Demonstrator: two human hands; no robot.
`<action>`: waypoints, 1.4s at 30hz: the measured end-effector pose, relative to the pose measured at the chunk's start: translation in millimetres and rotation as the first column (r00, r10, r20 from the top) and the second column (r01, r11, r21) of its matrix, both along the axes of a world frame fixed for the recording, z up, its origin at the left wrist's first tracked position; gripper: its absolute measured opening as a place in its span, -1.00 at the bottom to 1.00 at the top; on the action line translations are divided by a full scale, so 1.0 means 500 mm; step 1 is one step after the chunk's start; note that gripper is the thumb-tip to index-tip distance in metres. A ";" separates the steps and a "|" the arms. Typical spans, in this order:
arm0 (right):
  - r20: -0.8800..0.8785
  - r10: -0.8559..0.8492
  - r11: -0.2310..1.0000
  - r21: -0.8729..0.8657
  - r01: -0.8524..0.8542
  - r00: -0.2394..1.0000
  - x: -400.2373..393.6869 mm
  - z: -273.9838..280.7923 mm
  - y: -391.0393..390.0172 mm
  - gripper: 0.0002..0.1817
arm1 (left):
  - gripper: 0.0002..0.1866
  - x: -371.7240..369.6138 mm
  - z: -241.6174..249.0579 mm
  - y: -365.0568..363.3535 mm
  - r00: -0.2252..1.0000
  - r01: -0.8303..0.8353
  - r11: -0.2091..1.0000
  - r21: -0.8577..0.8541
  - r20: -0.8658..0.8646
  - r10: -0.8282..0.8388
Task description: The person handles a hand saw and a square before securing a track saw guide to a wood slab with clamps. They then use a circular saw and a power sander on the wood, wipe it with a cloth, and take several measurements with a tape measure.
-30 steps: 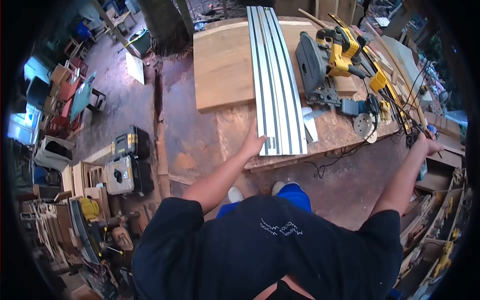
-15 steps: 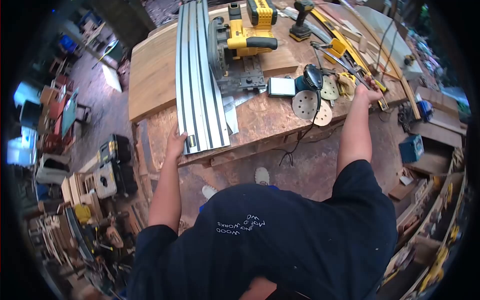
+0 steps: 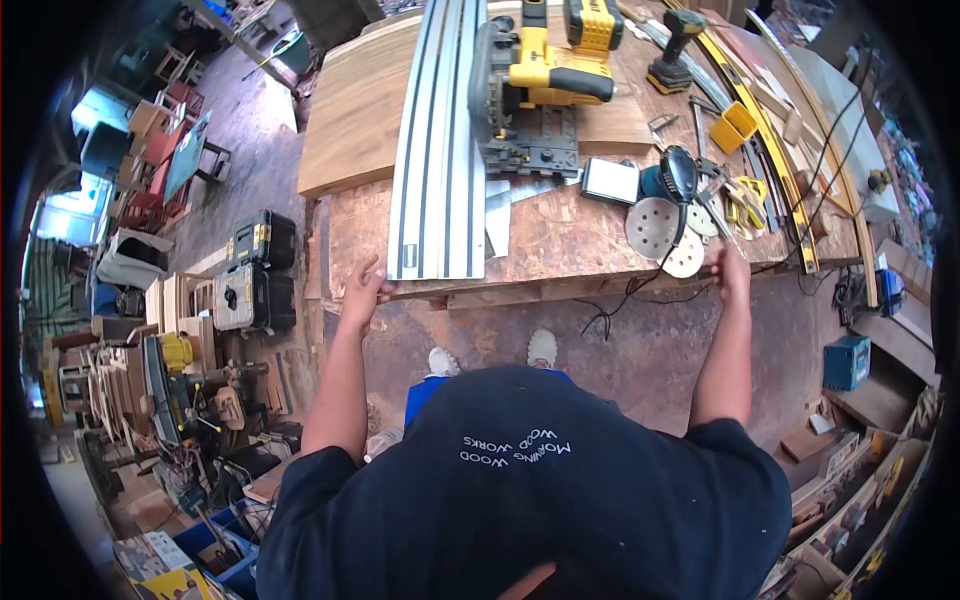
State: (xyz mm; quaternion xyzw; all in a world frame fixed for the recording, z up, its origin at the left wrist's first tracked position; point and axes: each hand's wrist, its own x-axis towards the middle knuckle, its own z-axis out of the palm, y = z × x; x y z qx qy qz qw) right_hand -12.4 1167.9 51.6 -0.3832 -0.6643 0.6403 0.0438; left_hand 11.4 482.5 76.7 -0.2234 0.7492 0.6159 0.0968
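My left hand (image 3: 364,292) is beside the near left corner of a long silver guide rail (image 3: 437,200), fingers apart and holding nothing. The rail lies over a thick wooden slab (image 3: 352,125) and reaches the bench's front edge. Against its right side stands a yellow and black cordless circular saw (image 3: 545,75). My right hand (image 3: 732,272) is at the bench's front edge, fingers curled around the near end of a slim metal bar clamp (image 3: 701,130); the grip is partly hidden. Round sanding discs (image 3: 653,230) and a corded sander (image 3: 678,172) lie just left of it.
The wooden workbench (image 3: 350,235) also carries a cordless drill (image 3: 676,50), a yellow level (image 3: 765,125), a white-topped box (image 3: 611,180) and yellow-handled tools (image 3: 746,203). A black cord (image 3: 630,290) hangs off the front edge. Stacked toolboxes (image 3: 254,275) stand on the left floor.
My right hand has drawn back toward the bench's front edge, and the bar clamp has swung more upright in view. My left hand has come off the rail's end. The view has shifted.
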 end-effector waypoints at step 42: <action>-0.435 0.471 0.877 0.325 -0.355 0.767 0.244 0.245 -0.915 -0.71 | -0.52 0.114 0.007 -0.406 0.870 0.477 0.851 0.219 -0.251 -0.424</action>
